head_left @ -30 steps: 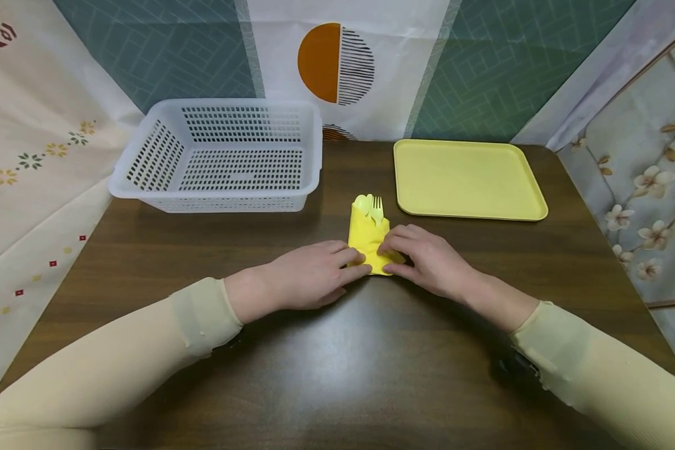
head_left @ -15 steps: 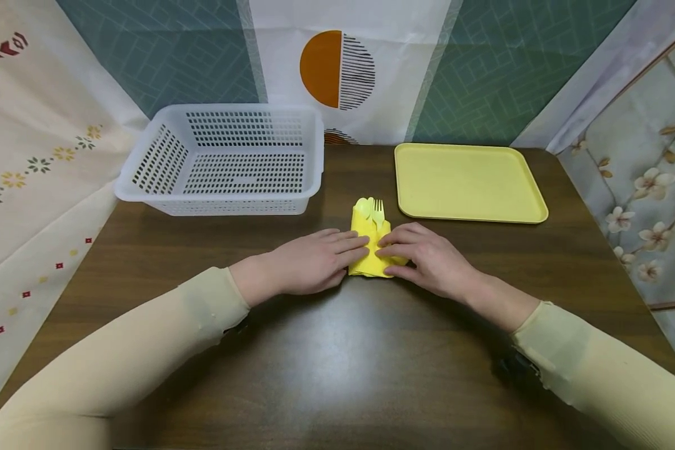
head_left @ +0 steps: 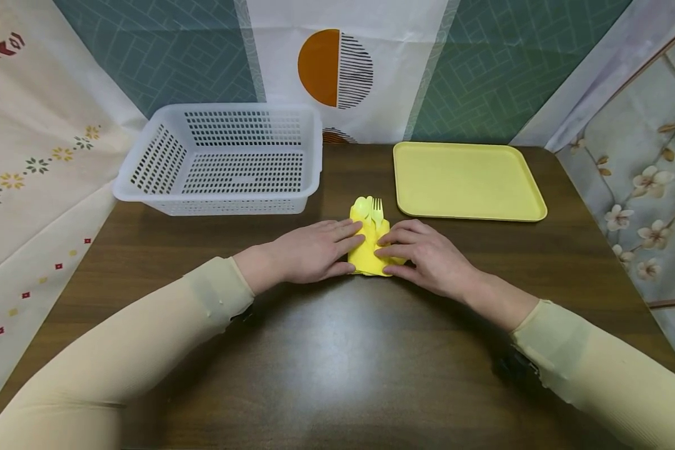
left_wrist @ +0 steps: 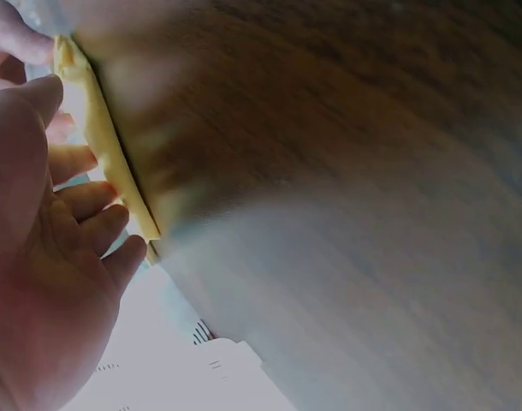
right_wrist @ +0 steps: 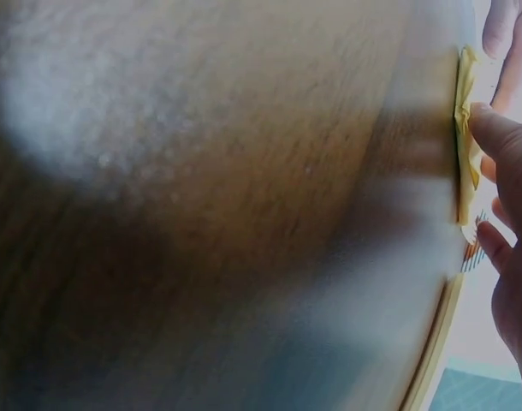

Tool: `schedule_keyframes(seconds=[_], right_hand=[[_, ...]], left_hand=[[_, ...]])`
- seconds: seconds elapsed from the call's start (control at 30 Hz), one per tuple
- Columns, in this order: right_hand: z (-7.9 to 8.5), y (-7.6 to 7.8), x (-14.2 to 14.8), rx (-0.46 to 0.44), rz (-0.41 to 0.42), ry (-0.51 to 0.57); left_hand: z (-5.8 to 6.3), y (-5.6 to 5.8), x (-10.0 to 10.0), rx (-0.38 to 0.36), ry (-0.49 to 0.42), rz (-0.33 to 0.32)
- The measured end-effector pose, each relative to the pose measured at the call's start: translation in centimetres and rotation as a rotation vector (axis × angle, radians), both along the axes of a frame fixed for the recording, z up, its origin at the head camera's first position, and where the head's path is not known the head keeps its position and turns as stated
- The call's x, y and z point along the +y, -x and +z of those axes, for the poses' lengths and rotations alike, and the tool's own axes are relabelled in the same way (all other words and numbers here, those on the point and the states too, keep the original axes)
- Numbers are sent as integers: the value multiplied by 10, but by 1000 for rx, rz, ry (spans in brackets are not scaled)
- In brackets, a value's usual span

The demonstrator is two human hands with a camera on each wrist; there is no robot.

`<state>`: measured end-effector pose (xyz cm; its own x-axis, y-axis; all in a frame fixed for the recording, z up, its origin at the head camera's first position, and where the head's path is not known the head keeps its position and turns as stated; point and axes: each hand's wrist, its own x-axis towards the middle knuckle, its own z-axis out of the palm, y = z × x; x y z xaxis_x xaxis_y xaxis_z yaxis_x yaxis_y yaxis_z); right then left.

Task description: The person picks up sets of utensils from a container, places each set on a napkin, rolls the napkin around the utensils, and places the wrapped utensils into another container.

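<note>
A yellow napkin (head_left: 367, 253) lies folded into a narrow pouch on the brown table. From its upper end stick out a pale yellow fork (head_left: 377, 211) and the rounded tip of a spoon (head_left: 362, 205). My left hand (head_left: 309, 250) rests along the napkin's left side, fingers extended with the tips on the cloth. On the opposite side my right hand (head_left: 430, 257) has bent fingers over the napkin's right edge and holds it there. The thumb touches the near corner. In the left wrist view the napkin (left_wrist: 107, 141) appears as a thin strip beyond the fingers.
A white perforated plastic basket (head_left: 225, 203) stands at the back left. To the back right lies a shallow yellow tray (head_left: 469, 181). Patterned cloths (head_left: 467, 75) hang behind the table (head_left: 292, 369) and at both sides.
My left hand has shifted up and slightly left along the napkin, its fingers straightening and uncovering more of the lower left part. My right hand stays nearly in place.
</note>
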<state>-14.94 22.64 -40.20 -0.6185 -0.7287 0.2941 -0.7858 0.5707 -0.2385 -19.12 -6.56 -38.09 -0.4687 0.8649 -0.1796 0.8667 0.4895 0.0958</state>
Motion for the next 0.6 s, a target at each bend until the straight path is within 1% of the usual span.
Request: schedule_keyframes(seconds=[0.1, 0.27, 0.47, 0.6], right_hand=[[1, 1, 0, -3, 4, -1], [1, 1, 0, -26, 2, -12], [3, 2, 0, -36, -6, -18], [3, 2, 0, -37, -4, -18]], left_hand=[[1, -1, 1, 26, -12, -16], [-2, -4, 2, 41, -28, -53], [-3, -1, 3, 59, -25, -43], [-1, 3, 5, 35, -31, -34]])
